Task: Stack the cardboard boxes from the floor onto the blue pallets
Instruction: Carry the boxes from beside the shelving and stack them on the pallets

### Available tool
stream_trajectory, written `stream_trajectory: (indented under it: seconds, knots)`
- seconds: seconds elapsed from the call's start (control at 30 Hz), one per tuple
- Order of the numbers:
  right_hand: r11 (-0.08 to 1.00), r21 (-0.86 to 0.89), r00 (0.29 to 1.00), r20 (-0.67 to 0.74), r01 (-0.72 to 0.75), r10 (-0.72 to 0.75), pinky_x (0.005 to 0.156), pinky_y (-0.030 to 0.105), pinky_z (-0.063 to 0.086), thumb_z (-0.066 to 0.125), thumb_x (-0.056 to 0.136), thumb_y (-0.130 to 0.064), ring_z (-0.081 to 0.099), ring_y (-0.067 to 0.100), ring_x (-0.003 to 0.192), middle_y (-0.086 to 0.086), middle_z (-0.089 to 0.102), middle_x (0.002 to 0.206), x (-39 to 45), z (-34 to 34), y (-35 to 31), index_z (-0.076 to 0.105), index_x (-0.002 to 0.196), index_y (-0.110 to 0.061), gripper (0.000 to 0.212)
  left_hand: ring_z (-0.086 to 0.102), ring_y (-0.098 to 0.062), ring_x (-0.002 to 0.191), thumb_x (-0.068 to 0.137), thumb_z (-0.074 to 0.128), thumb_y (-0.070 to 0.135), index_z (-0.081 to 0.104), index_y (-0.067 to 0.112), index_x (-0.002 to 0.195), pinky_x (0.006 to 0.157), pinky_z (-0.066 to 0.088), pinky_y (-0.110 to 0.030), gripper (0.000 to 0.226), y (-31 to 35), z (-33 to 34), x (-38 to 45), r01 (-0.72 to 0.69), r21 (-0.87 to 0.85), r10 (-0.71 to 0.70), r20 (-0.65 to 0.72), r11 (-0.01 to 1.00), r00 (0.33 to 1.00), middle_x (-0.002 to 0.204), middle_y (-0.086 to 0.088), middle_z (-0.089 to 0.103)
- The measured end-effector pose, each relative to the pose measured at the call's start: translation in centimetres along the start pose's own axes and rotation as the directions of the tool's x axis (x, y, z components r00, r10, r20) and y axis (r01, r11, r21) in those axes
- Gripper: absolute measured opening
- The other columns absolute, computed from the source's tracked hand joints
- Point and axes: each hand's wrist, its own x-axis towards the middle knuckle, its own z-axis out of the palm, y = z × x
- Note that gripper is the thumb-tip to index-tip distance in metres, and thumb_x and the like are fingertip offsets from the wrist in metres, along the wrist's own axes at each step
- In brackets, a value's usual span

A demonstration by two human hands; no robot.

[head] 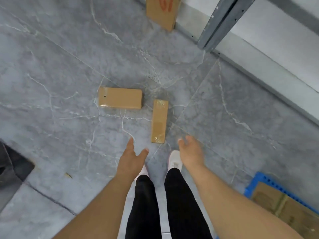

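Two small taped cardboard boxes lie on the grey marble floor ahead of my feet: a wider box (120, 98) to the left and a narrow box (159, 120) lying lengthwise just right of it. My left hand (132, 158) reaches down, fingers straight and spread, a little below and left of the narrow box. My right hand (190, 151) hangs to the right of that box's near end, fingers loosely curled, holding nothing. Neither hand touches a box. A corner of a blue pallet (262, 181) shows at the lower right with flat cardboard boxes (283, 204) on it.
A taller cardboard box (161, 12) with red print stands at the top by the white wall. A grey metal rack post (219, 23) slants at the upper right. A dark object (12, 168) sits at the left edge. My legs and white shoes stand below the boxes.
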Motion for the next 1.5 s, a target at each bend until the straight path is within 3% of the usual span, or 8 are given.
stream_trajectory:
  seconds: [0.17,0.33,0.43,0.57,0.73,0.97,1.3,1.5]
  knots:
    - [0.998,-0.003,0.998,0.012,-0.055,0.055,0.053,0.029,0.026,0.042,0.095,-0.028,0.044,0.021,0.073,0.003,0.046,0.074,9.2,4.5,2.7,0.040,0.070,-0.012,0.030,0.034,-0.019,0.137,0.090,0.055,0.040,0.011,0.027,0.149,0.109,0.029,-0.037,0.075,-1.5,4.1,9.2,0.063,0.007,-0.063,0.014,0.998,0.998,0.152,-0.001,0.030]
    - [0.997,-0.014,0.996,0.050,-0.073,0.074,0.054,0.029,0.024,0.038,0.095,-0.028,0.040,0.019,0.075,-0.002,0.040,0.071,17.6,9.7,4.6,0.027,0.062,-0.022,0.035,0.033,-0.020,0.137,0.091,0.053,0.038,0.011,0.028,0.149,0.108,0.027,-0.036,0.072,-2.4,8.3,19.0,0.079,-0.016,-0.079,0.033,0.997,0.996,0.152,0.001,0.029]
    - [0.997,-0.010,0.990,0.113,-0.077,0.078,0.068,0.026,0.030,0.039,0.095,-0.025,0.042,0.020,0.082,-0.001,0.043,0.074,21.6,12.8,5.2,0.041,0.070,-0.017,0.026,0.032,-0.021,0.138,0.092,0.051,0.036,0.012,0.028,0.149,0.105,0.028,-0.033,0.070,-2.9,10.6,24.4,0.082,-0.023,-0.081,0.051,0.996,0.995,0.153,0.001,0.027]
    - [0.997,0.039,0.980,0.189,-0.071,0.063,0.080,0.028,0.031,0.037,0.096,-0.025,0.048,0.019,0.101,0.008,0.050,0.108,25.3,15.9,5.5,0.045,0.130,-0.006,0.039,0.040,-0.022,0.132,0.093,0.048,0.032,0.013,0.029,0.149,0.098,0.032,-0.028,0.066,-3.7,12.9,29.2,0.105,-0.017,-0.104,0.073,0.994,0.992,0.151,-0.001,0.031]
    - [0.991,0.110,0.964,0.263,-0.080,0.049,0.094,0.037,0.045,0.035,0.097,-0.020,0.057,0.028,0.108,0.009,0.058,0.122,27.2,17.6,5.4,0.046,0.130,-0.020,0.035,0.058,-0.018,0.109,0.091,0.045,0.021,0.031,0.035,0.142,0.095,0.048,-0.036,0.054,-4.4,14.1,31.3,0.154,-0.049,-0.144,0.162,0.987,0.976,0.129,0.004,0.055]
    - [0.967,0.218,0.954,0.293,-0.129,0.061,0.087,0.040,0.053,0.033,0.094,-0.006,0.062,0.025,0.097,0.008,0.061,0.119,23.7,14.1,4.0,0.042,0.138,-0.027,0.050,0.059,-0.007,0.086,0.091,0.044,0.017,0.030,0.040,0.142,0.083,0.055,-0.036,0.058,-2.0,12.2,26.8,0.161,-0.028,-0.154,0.183,0.986,0.971,0.095,0.013,0.057]
    - [0.956,0.281,0.973,0.232,-0.086,0.019,0.073,0.029,0.051,0.040,0.092,-0.005,0.062,0.019,0.094,0.002,0.064,0.116,10.6,1.8,0.0,0.053,0.125,-0.021,0.039,0.061,-0.016,0.088,0.091,0.043,0.008,0.033,0.044,0.139,0.088,0.052,-0.044,0.061,6.7,7.2,11.4,0.059,-0.011,-0.056,0.195,0.998,0.979,0.095,0.015,0.062]
    - [0.931,0.363,0.981,0.189,-0.034,-0.038,0.091,0.042,0.049,0.043,0.089,-0.004,0.062,0.026,0.100,0.007,0.065,0.114,2.7,-6.9,-1.3,0.059,0.117,-0.019,0.035,0.061,-0.020,0.086,0.093,0.041,0.012,0.037,0.042,0.138,0.084,0.054,-0.047,0.054,12.2,5.5,1.1,-0.081,0.063,0.067,0.199,0.995,0.978,0.090,0.005,0.064]
